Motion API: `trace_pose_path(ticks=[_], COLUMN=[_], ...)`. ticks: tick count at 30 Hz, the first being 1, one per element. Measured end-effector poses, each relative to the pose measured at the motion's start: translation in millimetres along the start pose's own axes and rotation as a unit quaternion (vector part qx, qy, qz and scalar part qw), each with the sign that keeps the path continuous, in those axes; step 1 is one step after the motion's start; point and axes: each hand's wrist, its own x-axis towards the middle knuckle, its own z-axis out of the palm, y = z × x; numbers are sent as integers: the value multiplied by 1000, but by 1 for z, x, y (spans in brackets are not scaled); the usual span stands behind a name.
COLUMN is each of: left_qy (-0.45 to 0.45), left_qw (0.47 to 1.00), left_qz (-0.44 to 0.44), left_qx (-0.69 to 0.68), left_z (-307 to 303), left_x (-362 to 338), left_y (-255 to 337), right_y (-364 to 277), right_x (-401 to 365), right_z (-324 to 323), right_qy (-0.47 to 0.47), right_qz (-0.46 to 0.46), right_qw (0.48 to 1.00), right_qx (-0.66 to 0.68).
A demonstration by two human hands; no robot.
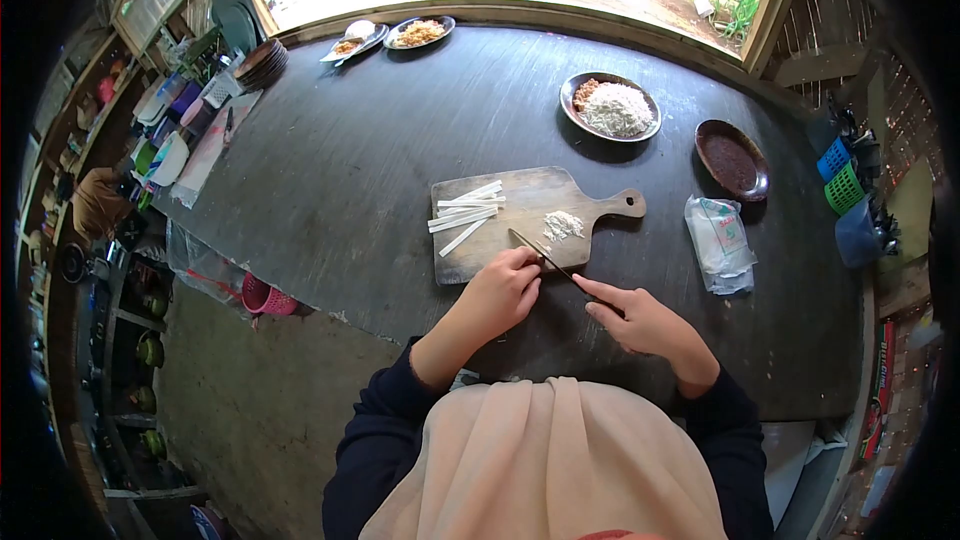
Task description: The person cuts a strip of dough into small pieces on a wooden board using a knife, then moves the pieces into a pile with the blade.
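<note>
A wooden cutting board [540, 185] with a handle lies before me on the dark table. White strips [468, 210] rest in a loose bundle on its left half, and a small heap of chopped white pieces [563, 226] sits on the right. My right hand [640, 318] grips a knife [545, 255], its blade slanting over the board's front edge. Close beside the blade, my left hand [505, 288] is closed with fingers curled at the board's edge. A few white bits show by its fingertips, but what it pinches is mostly hidden.
On the table [350, 160], a plate of white shreds and brown bits [612, 108], an empty brown plate [733, 160] and a plastic packet [720, 245] stand to the right. Two filled plates [418, 33] are at the back. Utensil baskets [845, 185] line the right wall.
</note>
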Motion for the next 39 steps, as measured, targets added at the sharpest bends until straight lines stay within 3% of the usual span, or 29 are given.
trace_pose_path(ticks=[7, 9, 13, 21, 25, 28, 30, 37, 39], left_qy=[-6, -4, -11, -2, -1, -9, -3, -9, -5], left_qw=[1000, 1000, 1000, 1000, 1000, 1000, 1000, 1000, 1000], left_qz=[0, -5, -11, 0, -10, -9, -10, -10, -11], left_qx=[-9, 0, -5, 0, -10, -5, -7, -13, -10], left_z=[-4, -3, -3, -2, 1, -1, -2, -4, -2], left_x=[0, 0, -1, -2, -2, -2, -1, -1, -1], left_y=[3, 3, 2, 2, -1, 1, 2, 4, 2], right_y=[-5, 10, 2, -9, 3, -5, 0, -7, 6], right_x=[1, 7, 5, 0, 4, 1, 0, 1, 3], right_z=[-4, 3, -1, -4, 4, 0, 2, 2, 11], right_qy=[-8, 17, 16, 3, 24, 0, 22, 7, 48], right_qz=[14, -44, -53, -6, -43, 3, -50, -15, -75], right_qw=[1000, 999, 998, 1000, 998, 1000, 998, 999, 995], right_qx=[-3, 4, -12, -21, -29, 7, -27, -32, -45])
